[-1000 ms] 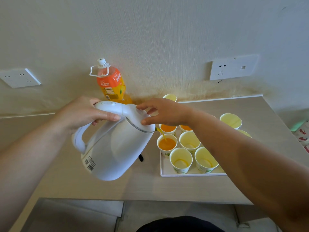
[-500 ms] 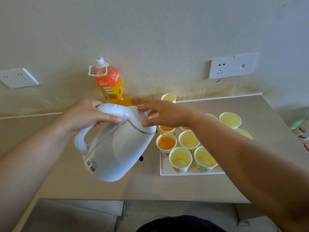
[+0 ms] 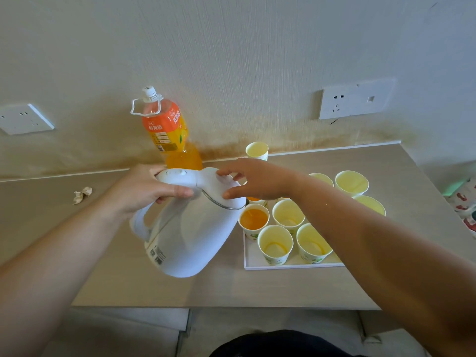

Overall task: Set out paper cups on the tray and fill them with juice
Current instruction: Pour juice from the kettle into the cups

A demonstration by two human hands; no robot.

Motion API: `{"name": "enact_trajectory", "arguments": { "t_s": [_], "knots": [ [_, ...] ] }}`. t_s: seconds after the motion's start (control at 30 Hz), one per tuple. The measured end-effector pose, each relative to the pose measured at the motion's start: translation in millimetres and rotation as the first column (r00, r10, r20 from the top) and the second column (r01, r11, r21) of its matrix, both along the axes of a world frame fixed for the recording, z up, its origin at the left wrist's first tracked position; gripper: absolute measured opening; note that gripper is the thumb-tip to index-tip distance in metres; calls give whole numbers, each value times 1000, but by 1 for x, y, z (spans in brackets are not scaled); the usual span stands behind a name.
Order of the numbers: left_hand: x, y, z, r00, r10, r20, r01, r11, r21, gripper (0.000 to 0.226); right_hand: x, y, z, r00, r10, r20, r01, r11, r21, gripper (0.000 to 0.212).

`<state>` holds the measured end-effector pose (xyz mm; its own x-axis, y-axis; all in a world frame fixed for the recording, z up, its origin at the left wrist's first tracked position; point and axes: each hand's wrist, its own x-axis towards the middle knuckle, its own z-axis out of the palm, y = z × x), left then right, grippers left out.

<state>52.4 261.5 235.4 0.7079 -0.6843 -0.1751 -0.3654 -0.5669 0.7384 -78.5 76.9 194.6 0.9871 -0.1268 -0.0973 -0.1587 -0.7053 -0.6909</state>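
My left hand [image 3: 148, 189] grips the handle of a white kettle [image 3: 190, 235], which is tilted with its spout toward the tray. My right hand [image 3: 253, 180] rests with spread fingers on the kettle's lid. The spout hangs over a paper cup [image 3: 253, 220] filled with orange juice at the left side of the white tray [image 3: 283, 266]. Several more paper cups stand on the tray; three [image 3: 275, 244] in front hold only a trace of juice. Another juice-filled cup behind is mostly hidden by my right hand.
An orange juice bottle [image 3: 164, 127] stands against the wall behind the kettle. One empty cup [image 3: 257, 150] sits on the table by the wall, behind the tray. A crumpled scrap [image 3: 82, 194] lies at the left. Wall sockets [image 3: 356, 99] are above the table.
The kettle has lowered slightly and the thin stream of juice seen earlier has nearly stopped; the cup under the spout is fuller. Both hands keep their places on the kettle.
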Motion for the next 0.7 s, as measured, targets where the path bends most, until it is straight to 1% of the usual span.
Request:
{"name": "enact_trajectory", "arguments": {
  "t_s": [0.07, 0.13, 0.23, 0.37, 0.47, 0.57, 0.63, 0.67, 0.7],
  "knots": [
    [0, -2, -7, 999, 11, -40, -12, 1000, -26, 76, -2, -2, -1, 1000, -12, -9, 11, 1000, -15, 57],
    [-1, -5, -12, 999, 16, -48, -18, 999, -33, 81, -5, -5, -1, 1000, -23, -14, 23, 999, -35, 57],
    [-3, -11, -11, 999, 19, -42, -21, 999, -45, 75, -9, -10, 4, 999, -44, -3, 44, 998, -49, 55],
    [-7, -22, 0, 1000, 7, -21, -9, 997, -71, 75, -13, -18, 14, 998, -62, 23, 63, 995, -75, 53],
    [-6, -27, 9, 1000, -21, 3, 22, 996, -86, 81, -21, -23, 24, 995, -92, 43, 92, 995, -21, 51],
    [-5, -33, 16, 996, -88, 24, 90, 992, -90, 91, -29, -28, 31, 992, -111, 55, 111, 994, 6, 51],
    [-3, -37, 20, 991, -127, 35, 130, 986, -100, 102, -33, -30, 32, 990, -124, 65, 123, 992, 21, 51],
    [-3, -39, 22, 989, -145, 37, 148, 984, -97, 104, -34, -31, 33, 989, -134, 69, 132, 991, 32, 50],
    [-4, -41, 22, 986, -161, 34, 164, 982, -97, 102, -36, -33, 33, 987, -144, 74, 141, 989, 45, 50]
  ]
}}
